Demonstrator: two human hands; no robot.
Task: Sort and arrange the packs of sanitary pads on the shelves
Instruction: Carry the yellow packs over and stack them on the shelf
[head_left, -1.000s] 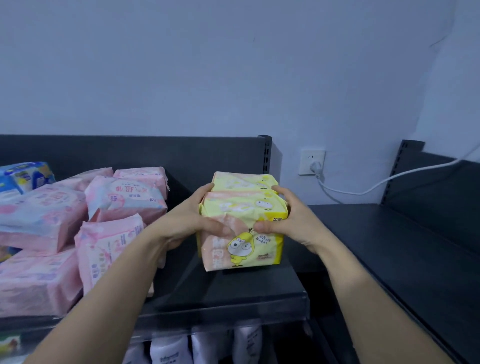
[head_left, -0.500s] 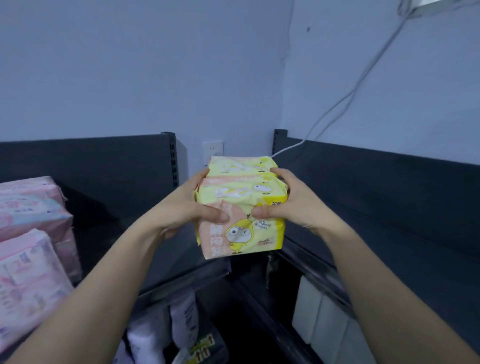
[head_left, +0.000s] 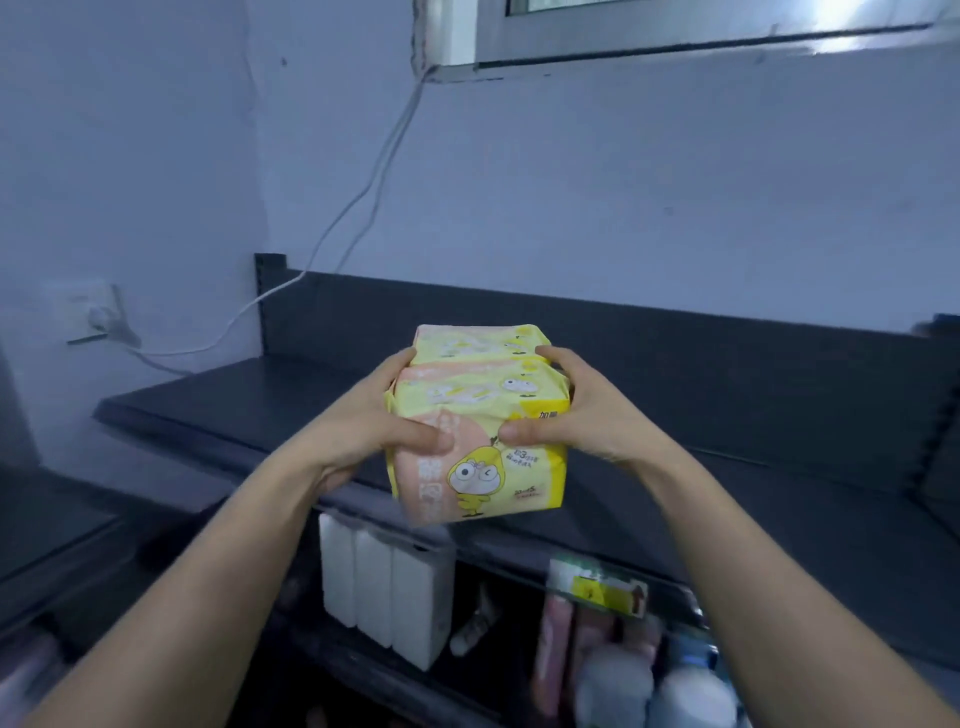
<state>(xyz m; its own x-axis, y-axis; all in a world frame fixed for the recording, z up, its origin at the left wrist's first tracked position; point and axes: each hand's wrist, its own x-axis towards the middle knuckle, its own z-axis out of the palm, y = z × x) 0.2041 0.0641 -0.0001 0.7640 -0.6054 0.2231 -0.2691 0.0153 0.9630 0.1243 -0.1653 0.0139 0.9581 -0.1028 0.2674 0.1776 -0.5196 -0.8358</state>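
Observation:
Two yellow-and-pink packs of sanitary pads (head_left: 480, 415) with a cartoon chick are pressed together, one behind the other. My left hand (head_left: 374, 431) grips their left side with the thumb across the front. My right hand (head_left: 571, 415) grips the right side in the same way. The packs hang in the air just above the front edge of a dark shelf (head_left: 249, 405) that runs along the wall.
White packs (head_left: 384, 582) stand on the lower shelf under the front edge, with pink packs (head_left: 561, 644) and bottles (head_left: 691, 696) to their right. A yellow price tag (head_left: 602, 587) sits on the shelf lip. A socket (head_left: 88, 312) and white cable (head_left: 363, 208) are on the wall.
My view has swung right, away from the shelf with the pink packs, which are out of sight. Both hands carried the yellow packs across the corner to the right-hand shelf.

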